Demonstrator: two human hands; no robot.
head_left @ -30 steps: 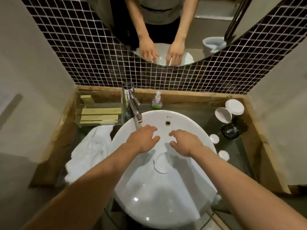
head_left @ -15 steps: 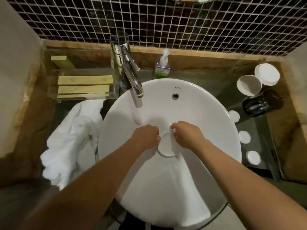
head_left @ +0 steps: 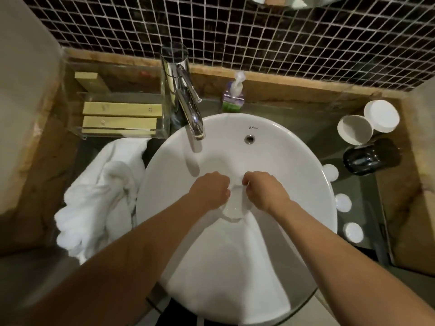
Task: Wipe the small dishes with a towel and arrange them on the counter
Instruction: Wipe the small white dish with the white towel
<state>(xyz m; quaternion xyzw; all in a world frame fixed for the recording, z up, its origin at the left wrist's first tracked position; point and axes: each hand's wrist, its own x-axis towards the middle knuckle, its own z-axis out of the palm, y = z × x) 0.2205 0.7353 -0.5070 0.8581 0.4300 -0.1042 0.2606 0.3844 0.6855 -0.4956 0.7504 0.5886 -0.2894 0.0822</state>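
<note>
Both hands meet over the middle of the white basin [head_left: 270,161]. The left hand [head_left: 210,190] and the right hand [head_left: 266,192] have their fingers curled in and pinching a small white dish [head_left: 233,208] between them, low in the bowl; how the fingertips sit on its rim is hidden under the knuckles, so the exact hold is hard to read. The white towel [head_left: 98,196] lies bunched on the surface to the left of the basin, apart from both hands, so wiping of this dish looks not yet begun. Three small dishes [head_left: 343,202] sit in a loose line on the surface just right of the basin, which suggests part of the arranging is done. Left, by my reading: dry the held dish and set it with the others.
</note>
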